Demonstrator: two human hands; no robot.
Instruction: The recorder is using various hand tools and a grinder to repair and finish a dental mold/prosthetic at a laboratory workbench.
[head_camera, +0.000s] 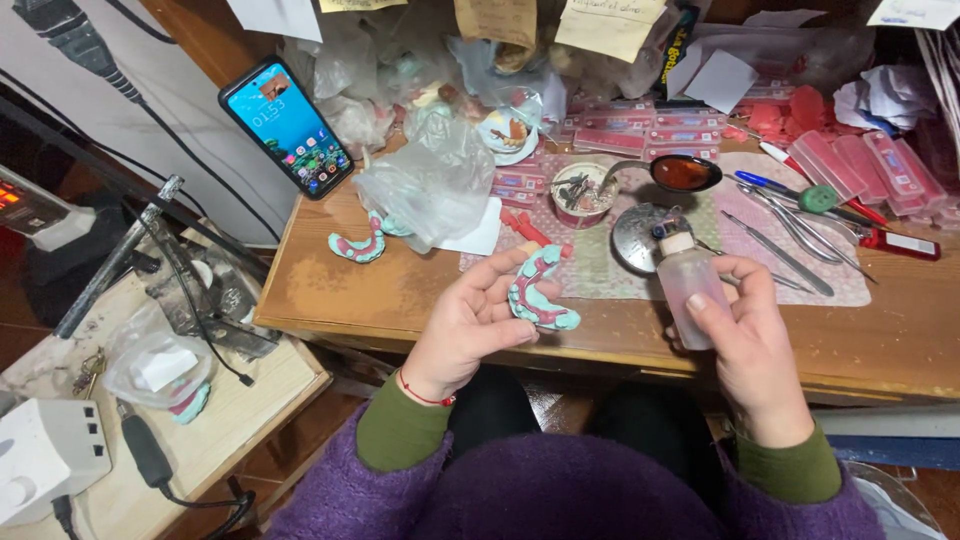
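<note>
- Our left hand (465, 325) lies palm up, fingers curled around a horseshoe-shaped dental model (541, 292) in teal and pink, held above the near edge of the worktop (330, 290).
- Our right hand (750, 345) grips a small frosted plastic bottle (693, 285), upright, thumb pressed on its front.
- Just beyond the bottle sit a round metal lid (640, 235) and a small cup of tools (582, 192).
- A second teal-and-pink model (358, 246) lies to the left on the worktop, beside a crumpled plastic bag (430, 185).
- A smartphone (286, 127) leans at the far left corner.
</note>
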